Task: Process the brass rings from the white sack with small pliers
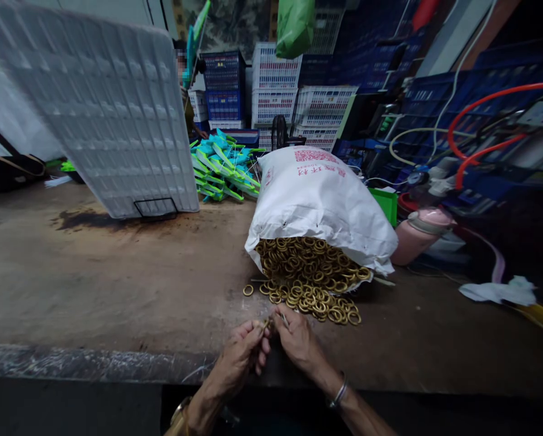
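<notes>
My left hand is closed near the table's front edge, its thumb and fingers pinching a small brass-coloured ring. Right beside it, fingertips almost meeting, my right hand is closed in a pinch; what it grips is too small and hidden to name. Just beyond both hands lies a loose pile of brass-coloured rings. These spill from the mouth of a white woven sack lying on its side, with more rings inside. One single ring lies left of the pile.
A ribbed, translucent plastic panel stands upright on the wooden table at left. Green and blue pieces are heaped behind the sack. A pink bottle and crumpled white material are at right. Stacked crates and a person are beyond.
</notes>
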{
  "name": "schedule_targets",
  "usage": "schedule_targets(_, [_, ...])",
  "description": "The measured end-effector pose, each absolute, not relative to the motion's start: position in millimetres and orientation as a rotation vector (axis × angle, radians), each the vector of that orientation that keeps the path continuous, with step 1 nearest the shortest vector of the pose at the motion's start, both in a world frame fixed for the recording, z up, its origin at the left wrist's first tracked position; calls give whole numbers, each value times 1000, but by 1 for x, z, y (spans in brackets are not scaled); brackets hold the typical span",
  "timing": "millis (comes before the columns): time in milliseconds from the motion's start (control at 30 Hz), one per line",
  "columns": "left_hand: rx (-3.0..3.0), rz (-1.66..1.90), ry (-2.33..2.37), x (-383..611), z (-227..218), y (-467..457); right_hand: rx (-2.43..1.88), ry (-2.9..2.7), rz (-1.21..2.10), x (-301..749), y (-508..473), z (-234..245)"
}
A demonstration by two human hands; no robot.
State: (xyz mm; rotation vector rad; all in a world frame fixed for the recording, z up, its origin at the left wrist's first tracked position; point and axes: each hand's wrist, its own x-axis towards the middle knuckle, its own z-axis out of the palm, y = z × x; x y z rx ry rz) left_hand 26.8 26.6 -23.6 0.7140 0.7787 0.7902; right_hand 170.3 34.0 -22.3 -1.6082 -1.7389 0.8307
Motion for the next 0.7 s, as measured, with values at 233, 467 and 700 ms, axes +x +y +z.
schedule_targets(233, [842, 824, 901, 28, -31, 28, -1702, -2171, 676, 171, 22, -22])
schedule_targets(467, [924, 800, 1046, 29, -31, 29, -1807, -2209, 618, 166, 21, -21])
schedule_targets(700, [876, 792, 975, 27, -18, 24, -2039, -2157, 503, 171, 29, -23])
